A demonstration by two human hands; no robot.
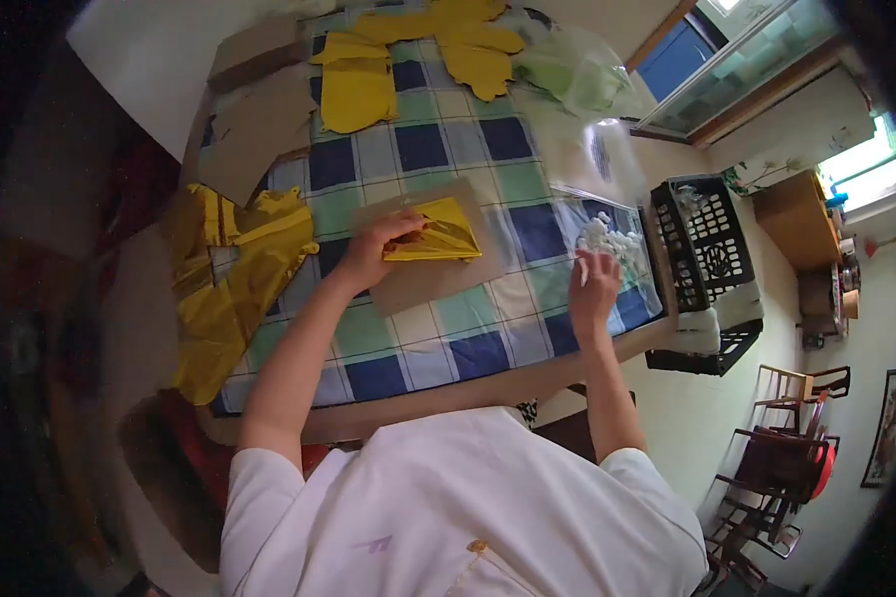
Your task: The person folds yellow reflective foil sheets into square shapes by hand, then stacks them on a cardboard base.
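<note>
My left hand (370,251) grips the left end of a shiny yellow fabric pouch (450,231), its thumb and fingers partly hidden in the folds. Beneath the pouch lies a flat piece of brown cardboard (415,291) on the checked cloth. Over to the right, my right hand (594,291) is closed at the near edge of a small heap of white fluffy stuffing (607,237). A white tuft shows at its fingertips. The heap rests on a clear plastic sheet (647,289).
Yellow shiny cut pieces lie at the left (239,279) and the far side (358,90) of the checked tablecloth (468,353). Cardboard pieces (259,134) sit far left, a clear plastic bag (577,75) far right. A black crate (707,244) stands beyond the right edge.
</note>
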